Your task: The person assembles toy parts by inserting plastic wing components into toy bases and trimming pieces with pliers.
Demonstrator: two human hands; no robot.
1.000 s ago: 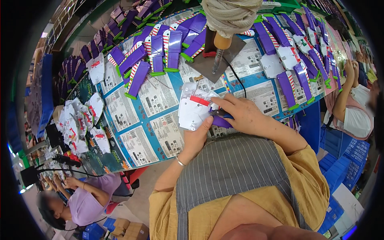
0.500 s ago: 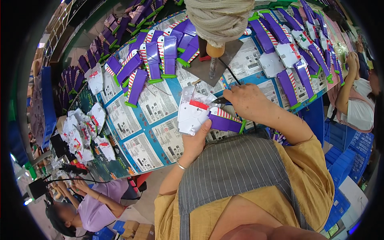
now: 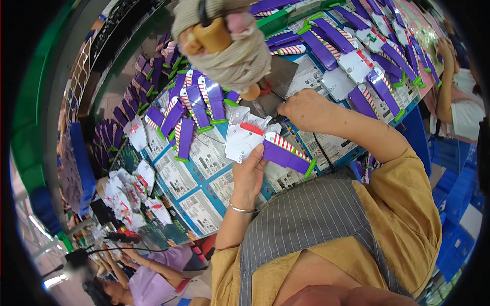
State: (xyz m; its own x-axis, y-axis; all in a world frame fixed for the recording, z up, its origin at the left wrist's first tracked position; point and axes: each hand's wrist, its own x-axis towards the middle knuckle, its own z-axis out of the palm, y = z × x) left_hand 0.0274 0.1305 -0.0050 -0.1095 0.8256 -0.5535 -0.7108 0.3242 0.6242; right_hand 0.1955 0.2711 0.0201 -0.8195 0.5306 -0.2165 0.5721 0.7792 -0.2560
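Observation:
My left hand (image 3: 249,176) grips a white plastic toy body (image 3: 242,143) by its lower edge, thumb on top. A red strip runs across the body, and a purple wing (image 3: 283,157) with a red-and-white striped edge and green tip sticks out to its right. My right hand (image 3: 309,110) is closed round a slim dark tool (image 3: 278,119), most of it hidden by the fingers. The tool's end is at the body's upper right edge; whether it touches cannot be made out. A black cord (image 3: 321,146) passes below my right hand.
A cloth-wrapped hanging tool (image 3: 222,56) is above the sheet-covered table (image 3: 201,209). Purple wings (image 3: 194,104) lie at the back, more toy parts (image 3: 352,66) at right, and a heap of white pieces (image 3: 122,196) at left. Co-workers sit at lower left (image 3: 153,270) and right (image 3: 459,102).
The view has turned and shifted, so the hanging tool appears farther left and the table tilted. Both hands keep their hold on the toy body and the dark tool.

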